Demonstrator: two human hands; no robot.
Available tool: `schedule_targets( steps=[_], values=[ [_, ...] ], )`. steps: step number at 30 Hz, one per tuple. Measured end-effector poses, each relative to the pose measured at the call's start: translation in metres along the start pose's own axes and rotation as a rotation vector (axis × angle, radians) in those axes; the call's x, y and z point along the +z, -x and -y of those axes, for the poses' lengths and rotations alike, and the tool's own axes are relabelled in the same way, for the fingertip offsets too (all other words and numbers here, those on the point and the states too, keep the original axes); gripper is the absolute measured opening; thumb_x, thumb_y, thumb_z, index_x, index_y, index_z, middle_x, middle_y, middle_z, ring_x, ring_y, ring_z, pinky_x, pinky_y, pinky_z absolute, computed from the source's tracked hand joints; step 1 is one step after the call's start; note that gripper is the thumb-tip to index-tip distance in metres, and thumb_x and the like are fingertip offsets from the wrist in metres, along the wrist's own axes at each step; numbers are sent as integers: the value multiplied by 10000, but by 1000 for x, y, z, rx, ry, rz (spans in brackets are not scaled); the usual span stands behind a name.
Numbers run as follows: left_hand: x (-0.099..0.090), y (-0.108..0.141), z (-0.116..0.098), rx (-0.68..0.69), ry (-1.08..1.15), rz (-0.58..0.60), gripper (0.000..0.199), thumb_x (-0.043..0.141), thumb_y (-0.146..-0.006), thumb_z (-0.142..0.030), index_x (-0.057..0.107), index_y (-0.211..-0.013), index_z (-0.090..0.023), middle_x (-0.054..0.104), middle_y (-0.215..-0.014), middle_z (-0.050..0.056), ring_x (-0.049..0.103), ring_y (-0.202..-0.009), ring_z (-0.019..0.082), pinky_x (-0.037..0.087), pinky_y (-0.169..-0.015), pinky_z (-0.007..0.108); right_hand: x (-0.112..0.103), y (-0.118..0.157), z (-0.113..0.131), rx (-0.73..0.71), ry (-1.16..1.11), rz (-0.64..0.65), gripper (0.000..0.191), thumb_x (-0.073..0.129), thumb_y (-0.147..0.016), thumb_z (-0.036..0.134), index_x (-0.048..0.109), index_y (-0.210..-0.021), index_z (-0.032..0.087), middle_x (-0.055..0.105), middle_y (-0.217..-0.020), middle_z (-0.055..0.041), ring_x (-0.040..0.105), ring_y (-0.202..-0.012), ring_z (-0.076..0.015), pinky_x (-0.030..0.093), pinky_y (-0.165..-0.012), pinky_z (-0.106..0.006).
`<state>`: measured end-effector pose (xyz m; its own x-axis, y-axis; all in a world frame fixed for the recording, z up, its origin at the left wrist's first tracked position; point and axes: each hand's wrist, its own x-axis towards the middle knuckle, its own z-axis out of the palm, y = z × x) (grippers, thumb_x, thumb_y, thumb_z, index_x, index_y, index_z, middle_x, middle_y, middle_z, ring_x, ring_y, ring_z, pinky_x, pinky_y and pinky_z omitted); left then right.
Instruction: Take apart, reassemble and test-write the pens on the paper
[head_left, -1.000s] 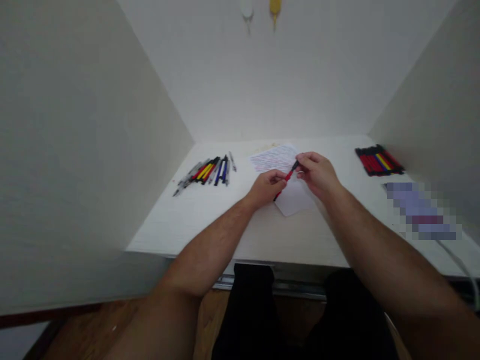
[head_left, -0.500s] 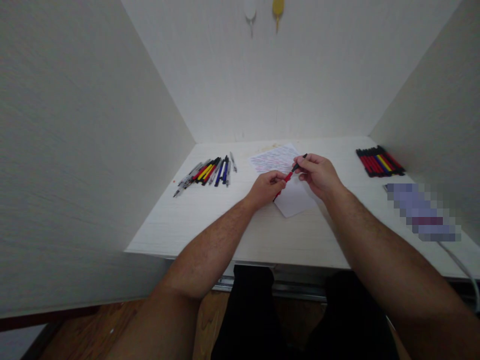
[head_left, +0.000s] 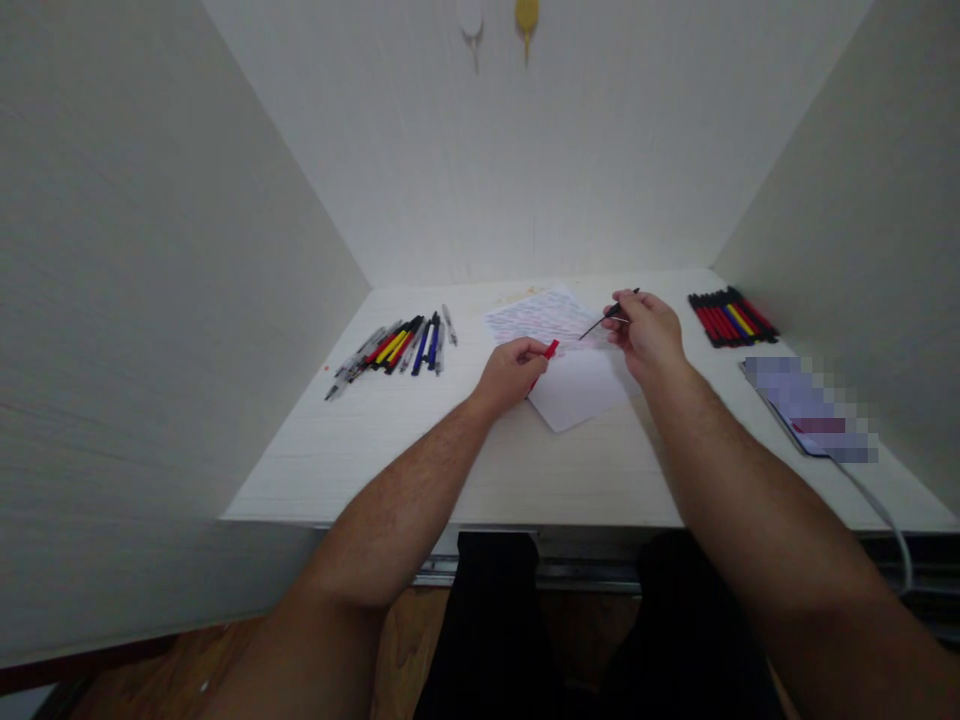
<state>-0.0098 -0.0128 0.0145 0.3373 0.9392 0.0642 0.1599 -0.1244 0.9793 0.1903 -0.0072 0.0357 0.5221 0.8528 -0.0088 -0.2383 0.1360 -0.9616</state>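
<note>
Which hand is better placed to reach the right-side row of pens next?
Right, probably: the right hand is nearer the row of pens, though it holds a thin dark pen part. The left hand is farther away, gripping a red barrel.

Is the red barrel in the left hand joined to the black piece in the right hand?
No, a visible gap separates the red barrel from the thin rod of the black piece.

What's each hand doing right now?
Left hand: closed on a slim red pen barrel.
Right hand: closed on a black pen piece with thin dark rod.
</note>
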Motion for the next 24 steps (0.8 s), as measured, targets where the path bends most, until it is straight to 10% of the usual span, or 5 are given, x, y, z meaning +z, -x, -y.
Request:
schedule_targets(
  steps=[6, 14, 24],
  values=[
    [-1, -1, -5, -48, -15, -85, 119, 613, -670, -216, 639, -767, -153, 543, -564, -47, 434, -487, 78, 292, -464, 219, 1, 0, -9, 87, 212, 43, 196, 638, -879, 261, 541, -734, 173, 617, -640, 4, 565, -445, -74, 383, -366, -156],
    [2, 3, -8, -72, 100, 204, 203, 645, -688, -255, 702, -846, -142, 648, -684, -6, 452, -521, 67, 321, -495, 215, 12, 17, -13, 140, 193, 276, 279, 730, -820, 354, 527, -732, 183, 625, -643, 10, 571, -468, -71, 435, -411, -162],
    [0, 3, -8, -94, 96, 189, 183, 689, -658, -264, 699, -801, -150, 647, -655, -18, 462, -508, 63, 359, -512, 210, 8, 8, -10, 116, 43, 157, 223, 645, -880, 279, 501, -737, 187, 618, -672, 20, 566, -501, -58, 474, -470, -164]
  ],
)
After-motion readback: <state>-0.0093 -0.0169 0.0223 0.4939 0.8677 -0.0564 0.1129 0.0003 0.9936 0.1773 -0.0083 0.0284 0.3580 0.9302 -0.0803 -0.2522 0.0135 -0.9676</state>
